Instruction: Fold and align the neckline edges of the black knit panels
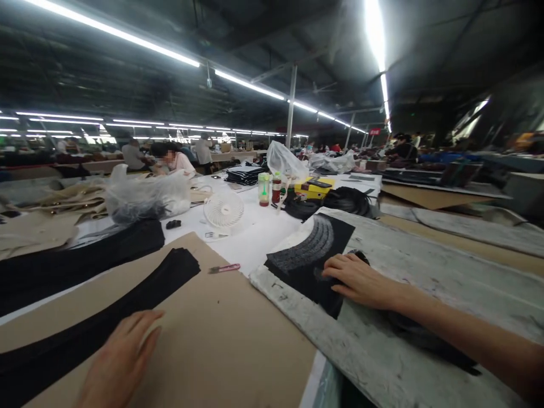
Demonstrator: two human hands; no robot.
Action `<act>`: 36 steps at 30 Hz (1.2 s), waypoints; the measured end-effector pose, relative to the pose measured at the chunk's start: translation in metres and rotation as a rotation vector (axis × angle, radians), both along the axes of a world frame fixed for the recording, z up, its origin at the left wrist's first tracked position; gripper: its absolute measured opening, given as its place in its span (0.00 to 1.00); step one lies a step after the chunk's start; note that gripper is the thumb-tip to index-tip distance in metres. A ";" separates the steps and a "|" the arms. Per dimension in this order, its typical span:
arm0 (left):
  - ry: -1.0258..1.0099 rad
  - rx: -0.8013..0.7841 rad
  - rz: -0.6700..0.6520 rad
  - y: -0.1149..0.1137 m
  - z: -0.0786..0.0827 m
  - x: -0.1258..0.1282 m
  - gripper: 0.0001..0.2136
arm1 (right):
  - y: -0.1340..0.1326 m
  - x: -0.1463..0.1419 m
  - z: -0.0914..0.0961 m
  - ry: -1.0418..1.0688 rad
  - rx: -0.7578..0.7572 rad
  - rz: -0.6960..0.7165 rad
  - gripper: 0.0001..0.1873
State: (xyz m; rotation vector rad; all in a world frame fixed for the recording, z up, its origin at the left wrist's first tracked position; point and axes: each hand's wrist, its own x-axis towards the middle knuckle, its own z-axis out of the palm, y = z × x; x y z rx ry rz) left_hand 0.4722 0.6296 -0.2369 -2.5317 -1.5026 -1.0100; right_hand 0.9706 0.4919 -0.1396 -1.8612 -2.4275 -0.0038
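Note:
My left hand is low over a tan cardboard sheet, fingers stretched out and nothing visible in them. Beside it a curved strip of black fabric runs across the cardboard. My right hand lies with spread fingers at the right edge of a black fabric piece, which has grey curved bands across its upper part. That piece rests on a worn grey board. More dark fabric sits under my right forearm, partly hidden by it.
Pink-handled thread snips lie at the cardboard's far edge. Beyond stand a white fan, two bottles, a yellow box and a clear plastic bag. Another black fabric strip lies at left. A person bends over farther back.

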 end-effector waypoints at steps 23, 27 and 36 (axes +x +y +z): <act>-0.507 -0.959 -0.345 -0.068 0.027 0.302 0.04 | -0.015 0.023 -0.013 -0.067 0.221 0.194 0.14; -0.707 -1.272 -0.271 -0.074 0.029 0.309 0.12 | -0.027 0.025 -0.001 0.019 0.293 0.261 0.14; -0.960 -1.801 -0.363 -0.098 0.060 0.298 0.26 | -0.059 -0.004 0.010 0.319 0.395 0.385 0.12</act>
